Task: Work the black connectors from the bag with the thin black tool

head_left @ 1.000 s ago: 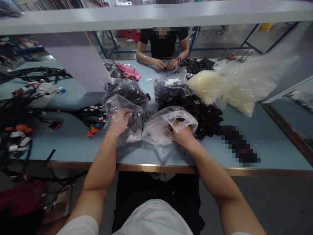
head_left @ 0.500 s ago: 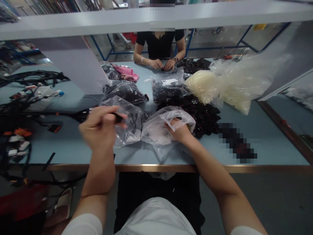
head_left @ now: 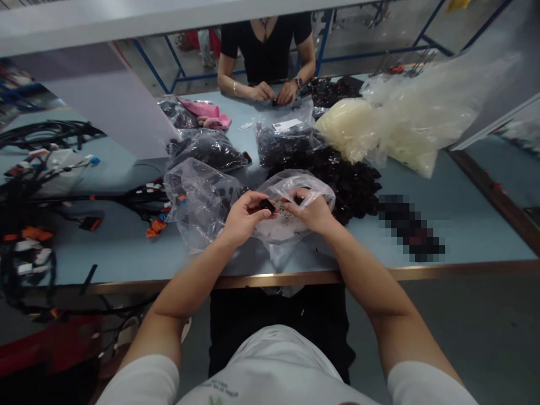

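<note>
My left hand (head_left: pixel 247 216) pinches a small black plastic connector (head_left: pixel 267 205) between thumb and fingers, at the left side of an open clear plastic bag (head_left: pixel 276 230). Inside that bag lie many tiny light-coloured parts. My right hand (head_left: pixel 314 211) is over the bag's right side, its fingers closed and pointing towards the connector. Whatever is between those fingertips is too small to make out. Part of the bag's film covers the right fingers. A second clear bag (head_left: pixel 196 208) with dark parts lies to the left. Behind my right hand spreads a heap of black connectors (head_left: pixel 354 191).
Wire harnesses (head_left: pixel 34 197) with orange and white plugs cover the table's left. Bags of black parts (head_left: pixel 206 149) and a yellowish bag (head_left: pixel 348 129) stand farther back. Across the table, a person's hands (head_left: pixel 274 93) handle a small dark piece. A grey shelf (head_left: pixel 126 28) crosses above.
My left hand has moved right and down to the open bag, carrying the black connector. My right hand has drawn its fingers partly out of the bag. The view has tilted slightly downwards.
</note>
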